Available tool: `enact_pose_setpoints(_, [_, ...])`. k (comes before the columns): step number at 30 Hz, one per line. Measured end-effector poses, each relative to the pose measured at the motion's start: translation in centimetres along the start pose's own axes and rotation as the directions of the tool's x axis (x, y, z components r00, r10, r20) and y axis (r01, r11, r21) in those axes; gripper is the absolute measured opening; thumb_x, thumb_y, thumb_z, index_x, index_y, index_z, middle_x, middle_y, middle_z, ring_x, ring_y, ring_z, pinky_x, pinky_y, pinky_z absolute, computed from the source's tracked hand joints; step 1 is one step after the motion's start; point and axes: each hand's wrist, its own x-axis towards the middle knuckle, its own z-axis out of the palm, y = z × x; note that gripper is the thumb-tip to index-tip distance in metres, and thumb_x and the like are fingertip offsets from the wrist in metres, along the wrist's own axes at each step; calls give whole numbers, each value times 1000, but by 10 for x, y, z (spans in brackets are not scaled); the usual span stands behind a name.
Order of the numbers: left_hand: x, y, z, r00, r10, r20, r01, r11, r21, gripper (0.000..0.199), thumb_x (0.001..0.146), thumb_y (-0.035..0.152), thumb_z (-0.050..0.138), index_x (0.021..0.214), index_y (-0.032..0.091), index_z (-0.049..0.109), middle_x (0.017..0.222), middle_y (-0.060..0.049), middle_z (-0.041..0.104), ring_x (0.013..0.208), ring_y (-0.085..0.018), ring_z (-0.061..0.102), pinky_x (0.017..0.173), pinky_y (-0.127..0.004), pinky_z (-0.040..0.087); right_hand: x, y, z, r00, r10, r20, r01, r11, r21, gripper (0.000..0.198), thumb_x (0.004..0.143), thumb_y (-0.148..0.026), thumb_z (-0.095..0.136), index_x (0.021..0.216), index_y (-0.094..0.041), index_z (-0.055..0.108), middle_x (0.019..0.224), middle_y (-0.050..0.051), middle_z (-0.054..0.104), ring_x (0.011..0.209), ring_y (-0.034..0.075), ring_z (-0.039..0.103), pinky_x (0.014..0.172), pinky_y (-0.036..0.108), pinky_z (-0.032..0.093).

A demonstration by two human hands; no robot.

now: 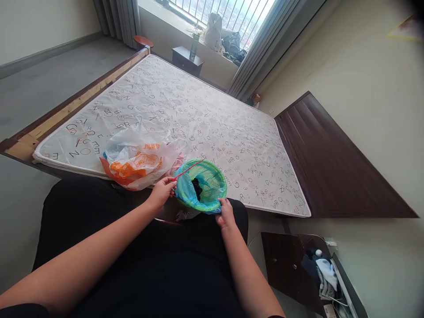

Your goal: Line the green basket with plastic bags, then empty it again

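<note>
A green waste basket (221,173) lined with a blue plastic bag (186,189) stands tilted between my knees, against the side of the bed. Something black (197,189) lies inside it. My left hand (163,192) pinches one end of a thin red strip (189,169) that runs straight across the basket's mouth to its far rim. With fingers closed on the near right rim, my right hand (226,213) grips the basket and the edge of its liner. Just beyond my left hand, a white and orange plastic bag (141,157) rests on the mattress, its contents mostly hidden.
The bare mattress (212,128) with printed letters lies in a wooden frame, dark headboard (341,172) at right. By the window stands a small nightstand (185,62) bearing a green bottle (194,46). A dark cabinet (288,265) with clothes on it is at lower right.
</note>
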Motion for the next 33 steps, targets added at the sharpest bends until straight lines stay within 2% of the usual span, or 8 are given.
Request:
enact_pose_setpoints(4, [9, -12, 3, 991, -84, -107, 84, 996, -7, 42, 72, 32, 84, 106, 17, 63, 72, 2, 62, 50, -9, 52, 49, -22, 40, 1, 0, -1, 1000, 19, 11, -19, 1000, 24, 36, 65, -18, 70, 99, -22, 60, 85, 1, 76, 77, 19, 75, 73, 32, 64])
enact_pose_setpoints(6, [11, -14, 5, 984, -147, -100, 142, 989, -51, 47, 74, 32, 84, 112, 18, 61, 69, 4, 59, 48, -8, 49, 48, -21, 38, 2, 1, -3, 999, 22, 25, -23, 999, 24, 37, 65, -18, 71, 99, -21, 59, 83, 1, 76, 76, 18, 74, 73, 32, 64])
enact_pose_setpoints(11, [13, -13, 5, 974, -227, -7, 223, 964, -147, 30, 75, 36, 79, 91, 17, 63, 63, 6, 54, 46, -7, 46, 48, -19, 37, 2, 2, -8, 998, 31, 52, -32, 999, 21, 35, 64, -19, 73, 96, -22, 58, 82, 1, 75, 74, 18, 74, 69, 31, 64])
enact_pose_setpoints(16, [14, -11, 5, 994, -91, -55, 78, 978, -194, 34, 68, 40, 83, 80, 17, 62, 72, 2, 63, 63, -12, 59, 61, -24, 50, 2, 3, -11, 998, 13, 64, -15, 1000, 27, 35, 63, -19, 74, 95, -22, 59, 81, 0, 74, 71, 17, 73, 67, 29, 63])
enact_pose_setpoints(20, [10, -4, 5, 998, 21, -51, -35, 952, -305, 35, 70, 45, 81, 82, 17, 63, 76, 1, 64, 69, -14, 60, 63, -26, 52, 2, 5, -10, 998, 7, 59, -9, 1000, 28, 34, 62, -18, 72, 93, -22, 58, 79, 0, 73, 69, 17, 71, 64, 28, 61])
enact_pose_setpoints(25, [-1, 5, 5, 989, 146, -33, -149, 977, -150, 38, 74, 49, 81, 73, 17, 61, 65, 3, 57, 59, -11, 51, 57, -23, 45, 0, 9, -7, 998, -19, 52, 18, 999, 28, 35, 62, -20, 73, 93, -22, 57, 78, -1, 73, 69, 16, 71, 63, 26, 59])
enact_pose_setpoints(30, [-20, 9, 9, 994, -60, 88, 84, 952, -294, 33, 73, 41, 82, 87, 18, 64, 82, -3, 72, 70, -14, 64, 66, -25, 50, 0, 12, -8, 1000, -28, -10, 28, 999, 30, 34, 63, -23, 73, 92, -22, 57, 78, -1, 74, 71, 17, 72, 65, 28, 60])
enact_pose_setpoints(33, [-30, 8, 11, 976, -91, 197, 146, 947, -286, 33, 72, 37, 84, 93, 17, 68, 86, -3, 73, 74, -15, 66, 72, -26, 52, 4, 13, -13, 998, -26, -52, 27, 999, 29, 30, 63, -23, 72, 89, -23, 56, 75, -2, 72, 71, 18, 71, 65, 30, 61])
